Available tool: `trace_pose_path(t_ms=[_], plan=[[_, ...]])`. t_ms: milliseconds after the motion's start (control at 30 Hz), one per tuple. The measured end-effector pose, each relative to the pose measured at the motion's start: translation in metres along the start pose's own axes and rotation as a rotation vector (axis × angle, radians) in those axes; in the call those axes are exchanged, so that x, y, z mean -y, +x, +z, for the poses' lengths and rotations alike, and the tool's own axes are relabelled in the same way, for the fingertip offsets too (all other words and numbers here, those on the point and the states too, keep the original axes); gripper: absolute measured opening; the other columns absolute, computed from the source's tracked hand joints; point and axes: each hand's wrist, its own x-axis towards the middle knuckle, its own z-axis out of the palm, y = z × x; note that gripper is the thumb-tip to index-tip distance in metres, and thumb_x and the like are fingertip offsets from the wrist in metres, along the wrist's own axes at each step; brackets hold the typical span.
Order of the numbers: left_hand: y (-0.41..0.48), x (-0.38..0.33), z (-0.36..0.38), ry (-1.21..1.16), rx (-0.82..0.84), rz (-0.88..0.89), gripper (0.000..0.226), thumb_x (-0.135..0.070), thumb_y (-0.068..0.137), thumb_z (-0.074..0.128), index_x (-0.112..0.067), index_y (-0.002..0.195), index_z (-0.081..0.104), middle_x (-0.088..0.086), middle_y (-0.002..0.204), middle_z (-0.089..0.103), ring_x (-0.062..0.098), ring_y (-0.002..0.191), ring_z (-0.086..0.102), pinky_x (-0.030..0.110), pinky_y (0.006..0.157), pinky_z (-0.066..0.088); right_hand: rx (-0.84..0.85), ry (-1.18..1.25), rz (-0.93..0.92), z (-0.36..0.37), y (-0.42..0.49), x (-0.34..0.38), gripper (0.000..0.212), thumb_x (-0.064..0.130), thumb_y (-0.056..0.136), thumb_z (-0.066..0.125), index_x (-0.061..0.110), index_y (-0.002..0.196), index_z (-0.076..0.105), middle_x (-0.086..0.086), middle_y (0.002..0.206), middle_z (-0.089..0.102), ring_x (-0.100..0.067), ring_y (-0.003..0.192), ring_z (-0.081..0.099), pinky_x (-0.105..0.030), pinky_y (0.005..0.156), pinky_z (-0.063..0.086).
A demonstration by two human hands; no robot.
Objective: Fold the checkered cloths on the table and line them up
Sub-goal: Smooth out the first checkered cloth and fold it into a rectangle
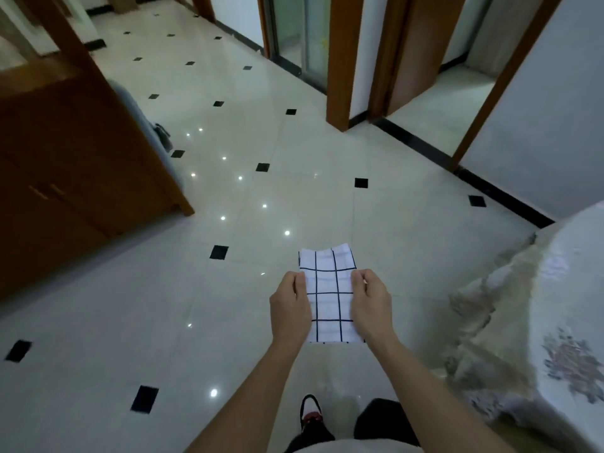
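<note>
Soft woven checkered cloth (pixel 327 295), glossy polished tiled floor (pixel 163 322), varnished wood cabinet (pixel 65 158).

We see a glossy cream tiled floor (pixel 157 322) with small black square insets (pixel 218 252) at the tile corners and bright light reflections on it. At the left a brown wooden cabinet (pixel 65 165) stands on it. Farther back wooden door frames (pixel 343 76) rise from it, and a black skirting strip (pixel 490 188) runs along the right wall. At the right edge the table (pixel 575 256) carries a pale flowered cover (pixel 568 354) hanging towards the floor. A dark shoe (pixel 310 411) rests on the tiles.
</note>
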Motion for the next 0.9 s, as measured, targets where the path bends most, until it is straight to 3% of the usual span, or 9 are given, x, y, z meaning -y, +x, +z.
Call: trace_pose_path(t_ms=[100,367,567,733,900], plan=[[0.031,-0.017,0.029,0.001,0.114,0.04,0.037,-0.028,0.105,0.043,-0.007,0.077,0.05,-0.001,0.064,0.05,0.005,0.056,0.041,0.021,0.052,0.033,-0.106,0.006,0.04,-0.015,0.027,0.002,0.028,0.029,0.104,0.042,0.017,0.083,0.056,0.006,0.077,0.06,-0.005,0.069,0.053,-0.018,0.059,0.038],[0.072,-0.081,0.147,0.061,0.43,0.181,0.037,-0.029,0.105,0.043,-0.017,0.07,0.044,-0.005,0.064,0.048,0.003,0.054,0.039,0.02,0.053,0.034,-0.428,0.049,0.166,-0.091,0.097,-0.027,0.029,0.029,0.104,0.043,0.022,0.077,0.051,0.007,0.068,0.055,-0.012,0.065,0.051,-0.026,0.057,0.036],[0.084,-0.139,0.259,0.063,0.625,0.287,0.038,-0.028,0.105,0.042,-0.004,0.077,0.048,0.001,0.068,0.05,0.01,0.061,0.042,0.024,0.056,0.034,-0.614,0.144,0.245,-0.169,0.154,-0.051,0.028,0.028,0.105,0.04,0.019,0.082,0.053,0.006,0.077,0.057,-0.009,0.071,0.053,-0.013,0.056,0.036],[0.08,-0.192,0.345,0.115,0.762,0.364,0.037,-0.026,0.105,0.042,-0.017,0.069,0.043,-0.004,0.067,0.05,0.012,0.063,0.044,0.029,0.058,0.037,-0.744,0.245,0.298,-0.236,0.195,-0.077,0.029,0.029,0.105,0.041,0.017,0.082,0.053,0.0,0.076,0.058,-0.018,0.074,0.054,-0.024,0.061,0.039],[0.064,-0.228,0.419,0.149,0.92,0.489,0.035,-0.024,0.105,0.042,-0.02,0.07,0.046,-0.004,0.07,0.053,0.008,0.064,0.047,0.021,0.056,0.037,-0.939,0.253,0.361,-0.293,0.216,-0.105,0.03,0.031,0.104,0.043,0.027,0.074,0.048,0.006,0.069,0.056,-0.006,0.064,0.05,-0.02,0.057,0.035]])
